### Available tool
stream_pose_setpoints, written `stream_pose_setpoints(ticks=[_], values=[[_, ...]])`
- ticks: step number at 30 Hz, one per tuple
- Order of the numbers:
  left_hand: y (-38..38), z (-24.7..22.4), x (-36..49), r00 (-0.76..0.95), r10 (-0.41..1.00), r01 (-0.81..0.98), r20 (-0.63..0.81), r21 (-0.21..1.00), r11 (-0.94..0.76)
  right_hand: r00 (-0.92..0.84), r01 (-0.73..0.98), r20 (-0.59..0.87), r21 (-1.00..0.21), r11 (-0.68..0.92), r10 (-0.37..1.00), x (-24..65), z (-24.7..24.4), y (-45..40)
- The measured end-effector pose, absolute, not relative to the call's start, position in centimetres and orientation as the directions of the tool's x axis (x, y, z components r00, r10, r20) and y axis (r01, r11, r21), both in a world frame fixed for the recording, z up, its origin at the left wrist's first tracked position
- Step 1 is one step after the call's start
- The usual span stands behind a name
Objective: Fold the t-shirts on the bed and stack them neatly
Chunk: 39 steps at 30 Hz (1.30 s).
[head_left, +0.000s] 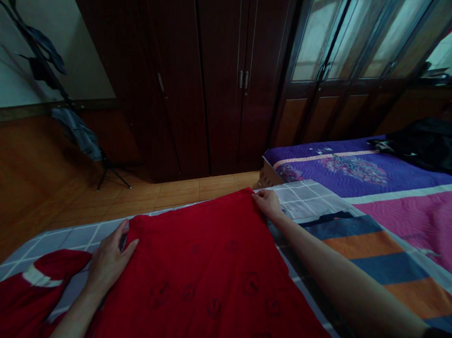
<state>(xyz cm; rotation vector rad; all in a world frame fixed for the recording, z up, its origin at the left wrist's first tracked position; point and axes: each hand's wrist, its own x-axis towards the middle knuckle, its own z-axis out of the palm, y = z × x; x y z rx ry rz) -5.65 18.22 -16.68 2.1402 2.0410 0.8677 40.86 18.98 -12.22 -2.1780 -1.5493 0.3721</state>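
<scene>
The red garment (201,257), printed with dark round motifs, lies spread over the middle of the checked sheet (307,192), its far hem near the sheet's far edge. The right hand (268,203) pinches the garment's far right corner, fingers closed. The left hand (111,255) is at the far left corner, thumb apart from fingers; whether it grips the fabric cannot be determined. A red-and-white garment (23,309) rests on the sheet's left part; a blue-and-orange striped garment (376,246) rests on its right part. A purple-and-pink cover (398,179) adjoins the sheet's right side. Beyond the sheet's far edge stands a dark wardrobe (224,87)
</scene>
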Motion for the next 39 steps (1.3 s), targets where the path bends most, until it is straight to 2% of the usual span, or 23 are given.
stream_pose_setpoints(ticks=[5, 9, 11, 21, 25, 29, 33, 37, 39], values=[[20.0, -16.0, -5.9, -0.018, 0.951, 0.912, 0.307, 0.396, -0.111, 0.347, 0.831, 0.056, -0.482, -0.279, 0.936, 41.0, -11.8, 19.0], [22.4, -14.3, -5.6, -0.130, 0.983, 0.845, 0.129, 0.533, 0.041, 0.349, 0.845, 0.090, -0.460, -0.272, 0.933, 40.5, -11.6, 19.0], [23.1, -13.9, -5.5, -0.191, 0.978, 0.801, 0.089, 0.589, 0.103, 0.341, 0.853, 0.096, -0.450, -0.264, 0.935, 40.5, -11.6, 19.1], [23.0, -14.0, -5.8, -0.193, 0.966, 0.754, 0.169, 0.656, 0.036, 0.281, 0.866, 0.119, -0.460, -0.198, 0.952, 41.3, -12.3, 19.7], [22.9, -13.8, -5.6, -0.191, 0.958, 0.697, 0.213, 0.717, -0.020, 0.277, 0.857, 0.119, -0.480, -0.189, 0.954, 41.5, -12.5, 19.9], [22.8, -13.5, -5.4, -0.180, 0.955, 0.619, 0.236, 0.782, -0.077, 0.297, 0.818, 0.125, -0.544, -0.185, 0.947, 41.5, -12.5, 19.9], [22.8, -13.4, -5.0, -0.140, 0.961, 0.616, 0.240, 0.781, -0.105, 0.268, 0.752, 0.091, -0.642, -0.149, 0.959, 41.5, -12.3, 19.9], [22.9, -13.4, -4.7, -0.090, 0.965, 0.683, 0.245, 0.721, -0.119, 0.181, 0.461, -0.055, -0.877, -0.134, 0.982, 41.5, -11.7, 19.6], [22.8, -13.5, -4.7, -0.099, 0.962, 0.711, 0.254, 0.695, -0.110, 0.128, 0.363, -0.102, -0.921, -0.142, 0.987, 41.3, -11.3, 19.4]])
